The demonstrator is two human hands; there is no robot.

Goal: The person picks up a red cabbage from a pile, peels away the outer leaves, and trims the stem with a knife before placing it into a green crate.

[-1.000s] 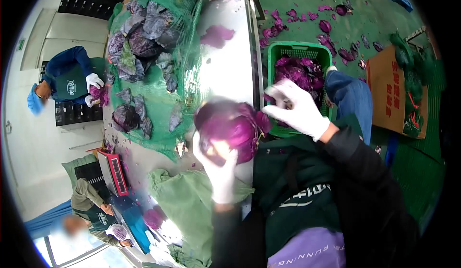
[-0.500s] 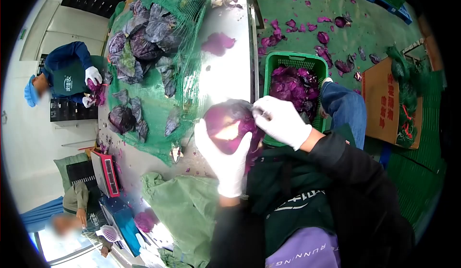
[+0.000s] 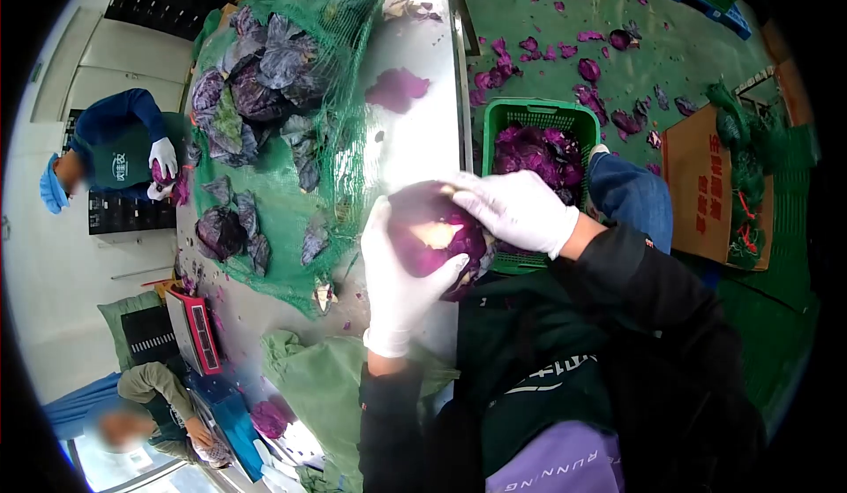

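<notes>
A red cabbage (image 3: 415, 215), its pale cut stem end facing up, is held over the table's near edge. My left hand (image 3: 397, 277), in a white glove, cups it from the left, with the thumb across its lower side. The white-gloved right hand (image 3: 520, 210) presses its fingers against the upper right of the head, by the outer leaves; its fingertips are blurred. Below that hand stands a green basket (image 3: 540, 107) of purple leaves. A green net (image 3: 340, 175) on the table bears several darker cabbages (image 3: 256, 96), loose leaves and a single cabbage (image 3: 221, 232).
A co-worker (image 3: 119, 149) across the table handles another cabbage; a second person (image 3: 163, 405) is at lower left near a red-framed scale (image 3: 196, 330). Green cloth (image 3: 326, 387) lies on the table. A cardboard box (image 3: 697, 184) stands right, and leaf scraps (image 3: 589, 70) litter the floor.
The cabbage has turned slightly and shifted right in my left hand. My right hand has moved a little left over its top. The second person's hand has lowered.
</notes>
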